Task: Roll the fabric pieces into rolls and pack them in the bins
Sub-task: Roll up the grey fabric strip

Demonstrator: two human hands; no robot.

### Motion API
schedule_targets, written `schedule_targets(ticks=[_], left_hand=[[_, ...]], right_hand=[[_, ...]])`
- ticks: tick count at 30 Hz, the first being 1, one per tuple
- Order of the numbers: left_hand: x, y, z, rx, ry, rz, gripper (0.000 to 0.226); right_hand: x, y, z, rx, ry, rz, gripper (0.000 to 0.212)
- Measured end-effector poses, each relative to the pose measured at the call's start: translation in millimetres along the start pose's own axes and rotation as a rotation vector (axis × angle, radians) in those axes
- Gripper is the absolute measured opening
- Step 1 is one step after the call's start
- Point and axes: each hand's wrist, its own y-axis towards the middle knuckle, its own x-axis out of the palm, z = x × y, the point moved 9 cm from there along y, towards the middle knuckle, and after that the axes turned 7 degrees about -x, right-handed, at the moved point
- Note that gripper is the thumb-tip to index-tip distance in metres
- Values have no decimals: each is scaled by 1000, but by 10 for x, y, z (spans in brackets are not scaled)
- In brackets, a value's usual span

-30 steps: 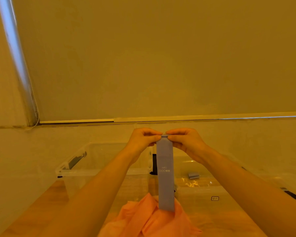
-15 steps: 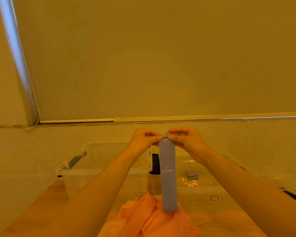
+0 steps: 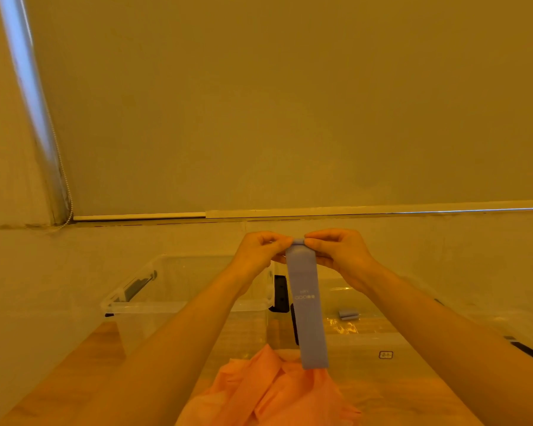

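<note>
A long blue-grey fabric strip (image 3: 308, 305) hangs straight down in front of me, its top end curled into a small roll. My left hand (image 3: 257, 252) and my right hand (image 3: 336, 252) pinch that rolled top end from either side, held up above the bins. The strip's lower end hangs just over a crumpled orange fabric piece (image 3: 271, 392) lying on the wooden table. A clear plastic bin (image 3: 166, 305) stands behind on the left. A second clear bin (image 3: 382, 339) on the right holds a small blue-grey roll (image 3: 348, 314).
The wooden table (image 3: 99, 345) runs toward a pale wall with a ledge and a drawn roller blind above. Dark latches show on the bins, one between them (image 3: 280, 293) and one at the far right (image 3: 530, 353). A bead chain (image 3: 63, 179) hangs at left.
The strip's hanging end has risen slightly as the top end is rolled up between my fingers. Both hands stay in nearly the same place.
</note>
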Motion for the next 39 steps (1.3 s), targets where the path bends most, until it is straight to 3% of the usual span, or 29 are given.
schedule_targets(ticks=[3,9,15,25,33,39], left_hand=[[12,-5,7,-2,16,1,16],[-8,4,26,25,2,19,6],[5,-6,12,33,-24,8,17],[70,-14,-58,-39,17,-22,14],[58,-1,-47,12,9,-2,12],[57,1,-46,21,-1,4,17]], right_hand=[[-12,1,-2,-11,8,-3,19],[-5,-10,66,20,10,-21,27],[-22,-48,110,68,-3,1,4],[-69,-46,54,-1,28,12,17],[-69,-46,154,40,36,-7,30],[-85,-64,177,60,54,10,5]])
